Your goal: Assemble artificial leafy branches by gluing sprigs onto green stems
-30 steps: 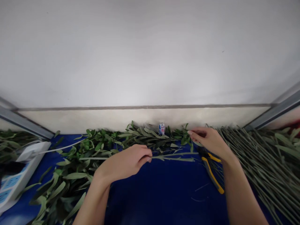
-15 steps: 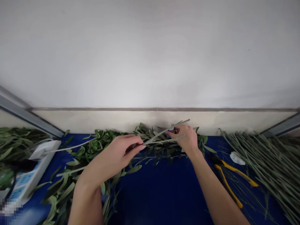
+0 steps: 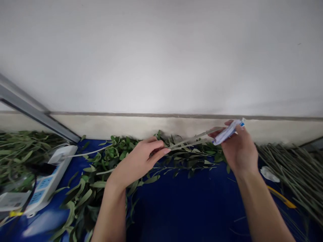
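Observation:
My left hand [image 3: 143, 159] pinches pale green stems [image 3: 191, 139] between thumb and fingers, at the centre of the head view. The stems slant up to the right, their far ends reaching my right hand [image 3: 238, 148]. In that hand is a small white and blue tube [image 3: 227, 132], held between thumb and fingers. Beneath both hands lie leafy green branches [image 3: 186, 161] along the back of the blue table [image 3: 186, 208], and more leaves [image 3: 83, 201] curve down at the left.
A white power strip [image 3: 50, 179] with a black plug lies at the left. Many bare stems [image 3: 292, 174] are piled at the right, beside a white crumpled piece [image 3: 269, 174] and a yellow tool handle [image 3: 282, 196]. A pale wall [image 3: 161, 60] rises behind.
My right hand has moved right and turned, bringing the tube into fuller view near the stem ends. My left hand still pinches the stems. The whole view has shifted slightly.

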The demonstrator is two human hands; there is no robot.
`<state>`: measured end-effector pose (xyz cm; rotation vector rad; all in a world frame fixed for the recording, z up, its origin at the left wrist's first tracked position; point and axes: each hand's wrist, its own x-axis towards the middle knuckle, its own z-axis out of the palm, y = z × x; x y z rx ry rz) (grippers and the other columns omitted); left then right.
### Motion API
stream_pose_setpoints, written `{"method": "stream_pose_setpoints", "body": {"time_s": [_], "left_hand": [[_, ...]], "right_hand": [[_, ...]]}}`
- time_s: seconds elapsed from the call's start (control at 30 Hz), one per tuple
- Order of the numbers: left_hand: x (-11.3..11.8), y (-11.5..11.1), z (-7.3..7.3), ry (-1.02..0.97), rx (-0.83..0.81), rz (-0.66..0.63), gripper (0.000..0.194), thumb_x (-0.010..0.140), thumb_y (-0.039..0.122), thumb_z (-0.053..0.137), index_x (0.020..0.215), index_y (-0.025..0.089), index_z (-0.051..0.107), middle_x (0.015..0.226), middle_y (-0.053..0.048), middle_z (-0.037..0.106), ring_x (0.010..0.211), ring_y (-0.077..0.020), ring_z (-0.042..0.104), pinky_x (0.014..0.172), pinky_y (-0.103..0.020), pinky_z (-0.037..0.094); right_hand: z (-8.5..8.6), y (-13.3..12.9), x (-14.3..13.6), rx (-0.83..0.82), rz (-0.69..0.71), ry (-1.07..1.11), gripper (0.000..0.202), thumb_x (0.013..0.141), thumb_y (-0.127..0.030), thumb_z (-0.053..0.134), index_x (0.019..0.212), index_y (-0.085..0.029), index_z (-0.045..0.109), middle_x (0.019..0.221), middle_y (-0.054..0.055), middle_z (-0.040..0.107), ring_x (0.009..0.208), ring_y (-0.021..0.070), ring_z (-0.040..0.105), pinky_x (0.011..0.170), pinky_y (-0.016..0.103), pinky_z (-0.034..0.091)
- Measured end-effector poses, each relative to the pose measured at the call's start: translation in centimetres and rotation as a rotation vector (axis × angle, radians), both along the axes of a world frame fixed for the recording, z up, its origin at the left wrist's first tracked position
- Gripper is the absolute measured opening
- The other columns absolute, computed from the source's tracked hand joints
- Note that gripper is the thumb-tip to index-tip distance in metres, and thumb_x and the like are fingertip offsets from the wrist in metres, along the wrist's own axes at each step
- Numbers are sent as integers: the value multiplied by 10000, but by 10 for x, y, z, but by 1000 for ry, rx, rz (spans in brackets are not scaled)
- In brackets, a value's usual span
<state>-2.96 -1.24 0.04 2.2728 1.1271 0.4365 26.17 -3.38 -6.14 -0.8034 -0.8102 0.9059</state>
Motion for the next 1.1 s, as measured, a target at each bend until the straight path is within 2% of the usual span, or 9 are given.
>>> {"method": "stream_pose_setpoints", "body": {"time_s": [0.1,0.2,0.33,0.47,0.63,0.8,0.87,0.97,1.1], "left_hand": [[6,1,-3,23,-28,-23,409,1085,461,437,781,206,534,814,9,510,725,-146,527,673,-276,400],[7,1,-2,41,-27,-42,426,1082,471,437,761,207,528,782,9,523,709,-151,529,656,-276,399],[8,-1,0,49,-53,-33,384,1064,509,470,838,223,594,720,24,539,629,-142,517,586,-260,388],[19,-3,-2,-13,14,-17,296,1027,486,577,1225,279,652,861,10,672,633,-139,579,567,-245,424],[30,-4,-10,-77,263,-106,231,1084,292,493,1104,225,713,1004,-42,680,815,-164,644,729,-286,476],[21,0,-14,-100,368,-39,212,1060,257,553,1150,229,743,1045,-42,687,782,-156,662,707,-301,488],[18,1,-14,-81,395,0,237,1058,242,552,1203,262,739,1151,-45,668,738,-139,652,659,-302,480],[18,0,-13,-35,447,31,285,1064,226,526,1255,297,725,1253,-59,619,747,-142,639,623,-309,466],[19,-1,-15,-60,516,60,296,1058,201,521,1276,254,713,1275,-94,603,888,-185,676,712,-331,527]], "right_hand": [[20,-14,-2,-65,111,55,261,951,-482,594,821,-257,614,970,64,775,877,257,751,736,388,636],[30,-21,-7,-111,119,-58,315,860,-380,786,781,-246,512,1090,75,787,842,233,763,645,314,625],[28,-25,-10,-177,118,-86,455,743,-224,914,829,-243,468,919,49,805,759,185,776,692,241,628],[24,-26,-13,-218,239,-31,454,751,-270,915,832,-241,469,942,54,800,819,191,789,738,232,643],[23,-25,-20,-229,276,-76,461,785,-344,889,858,-240,446,975,47,774,810,186,775,716,259,630],[28,-33,-4,-261,45,-676,419,938,-540,700,829,-227,443,713,-47,549,490,62,389,461,233,347],[32,-40,3,-292,132,-818,380,1012,-576,566,873,-229,498,681,-57,426,559,89,347,507,243,325],[37,-46,6,-315,372,-765,348,1081,-568,403,1035,-263,566,745,-43,450,610,106,391,565,255,368],[34,-42,3,-179,424,-750,193,1055,-445,556,1145,-287,622,872,-14,586,728,121,526,651,256,443]]}}
